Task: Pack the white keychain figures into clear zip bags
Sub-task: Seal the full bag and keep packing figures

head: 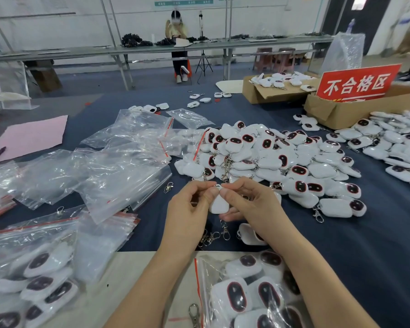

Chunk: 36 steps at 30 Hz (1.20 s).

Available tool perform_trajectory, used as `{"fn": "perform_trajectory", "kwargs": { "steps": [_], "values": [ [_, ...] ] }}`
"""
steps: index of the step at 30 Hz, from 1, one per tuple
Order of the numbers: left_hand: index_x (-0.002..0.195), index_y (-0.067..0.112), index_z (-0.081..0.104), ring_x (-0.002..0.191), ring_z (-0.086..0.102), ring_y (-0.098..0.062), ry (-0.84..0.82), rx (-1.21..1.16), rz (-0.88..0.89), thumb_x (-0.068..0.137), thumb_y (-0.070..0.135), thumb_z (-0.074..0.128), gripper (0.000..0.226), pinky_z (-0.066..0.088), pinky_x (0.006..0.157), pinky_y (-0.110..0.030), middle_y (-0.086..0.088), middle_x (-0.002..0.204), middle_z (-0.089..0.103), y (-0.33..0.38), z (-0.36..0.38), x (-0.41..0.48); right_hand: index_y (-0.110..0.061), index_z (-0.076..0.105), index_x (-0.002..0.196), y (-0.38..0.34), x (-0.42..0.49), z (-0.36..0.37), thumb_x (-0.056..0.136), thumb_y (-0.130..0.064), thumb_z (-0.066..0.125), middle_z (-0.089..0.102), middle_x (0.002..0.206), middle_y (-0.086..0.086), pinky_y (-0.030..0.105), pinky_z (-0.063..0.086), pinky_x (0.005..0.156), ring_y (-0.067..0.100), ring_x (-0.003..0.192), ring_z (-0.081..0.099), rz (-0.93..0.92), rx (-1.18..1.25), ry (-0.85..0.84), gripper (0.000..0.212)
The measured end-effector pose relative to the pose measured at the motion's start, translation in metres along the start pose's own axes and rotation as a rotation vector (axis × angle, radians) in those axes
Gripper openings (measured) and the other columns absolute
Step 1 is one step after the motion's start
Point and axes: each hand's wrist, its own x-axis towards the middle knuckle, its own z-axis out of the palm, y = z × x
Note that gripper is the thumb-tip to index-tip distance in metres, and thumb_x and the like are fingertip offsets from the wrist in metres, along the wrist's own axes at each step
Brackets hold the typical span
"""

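Both hands meet above the dark blue table cloth (365,245). My left hand (189,209) and my right hand (249,204) pinch the top of one white keychain figure (219,205), which hangs between them with its back toward me. A metal clasp (224,232) dangles under it. A big heap of white figures (270,157) with dark oval faces lies just beyond my hands. Empty clear zip bags (118,162) with red strips are spread to the left. A filled zip bag (251,294) lies near me, and another filled bag (38,280) sits at lower left.
Two cardboard boxes (346,112) with a red sign (357,82) stand at the back right, with more figures (398,143) beside them. A pink sheet (31,136) lies at the left. A loose figure (249,234) rests under my right wrist. A person sits at a far bench.
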Motion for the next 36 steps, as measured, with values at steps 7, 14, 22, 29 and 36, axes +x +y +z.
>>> {"fn": "perform_trajectory", "kwargs": {
  "steps": [7, 14, 22, 29, 36],
  "values": [
    [0.105, 0.026, 0.066, 0.091, 0.069, -0.003, 0.077, -0.064, -0.080, 0.095, 0.036, 0.065, 0.014, 0.050, 0.081, -0.014, 0.008, 0.096, 0.074, 0.015, -0.004, -0.004, -0.036, 0.072, 0.085, -0.014, -0.005, 0.001, 0.086, -0.024, 0.078, 0.072, 0.100, -0.010, 0.019, 0.056, 0.079, 0.008, 0.086, 0.072, -0.296, -0.319, 0.070, 0.014],
    [0.105, 0.008, 0.075, 0.083, 0.070, -0.015, -0.122, -0.522, -0.354, 0.094, 0.043, 0.061, 0.039, 0.058, 0.074, -0.026, -0.006, 0.088, 0.074, 0.038, -0.019, -0.033, -0.024, 0.069, 0.087, -0.035, -0.027, 0.025, 0.085, -0.016, 0.078, 0.054, 0.112, -0.014, 0.003, 0.037, 0.088, -0.006, 0.106, 0.053, -0.528, -0.709, 0.056, 0.012],
    [0.093, 0.003, 0.074, 0.067, 0.066, -0.009, -0.115, -0.286, -0.399, 0.101, 0.023, 0.059, 0.026, 0.057, 0.062, -0.021, -0.005, 0.079, 0.074, 0.057, -0.064, -0.064, -0.046, 0.064, 0.102, -0.062, -0.069, 0.025, 0.099, -0.028, 0.060, 0.064, 0.107, -0.023, 0.007, 0.042, 0.086, -0.006, 0.102, 0.059, -0.350, -0.629, -0.015, 0.019],
    [0.080, -0.005, 0.066, 0.053, 0.062, -0.019, -0.145, -0.147, -0.592, 0.101, 0.017, 0.060, 0.031, 0.054, 0.049, -0.025, -0.016, 0.070, 0.067, 0.059, -0.098, -0.110, -0.048, 0.061, 0.120, -0.054, -0.091, 0.011, 0.105, -0.037, 0.045, 0.068, 0.115, -0.017, 0.032, 0.054, 0.093, 0.006, 0.101, 0.065, -0.042, -0.886, -0.213, 0.025],
    [0.089, -0.005, 0.063, 0.055, 0.056, -0.020, -0.327, -0.311, -0.729, 0.107, 0.011, 0.047, 0.029, 0.054, 0.053, -0.029, -0.014, 0.073, 0.064, 0.064, -0.080, -0.127, -0.038, 0.066, 0.122, -0.043, -0.092, 0.018, 0.105, -0.039, 0.042, 0.060, 0.090, -0.031, 0.007, 0.040, 0.070, -0.015, 0.079, 0.056, 0.058, -0.984, -0.336, 0.029]
  ]
}}
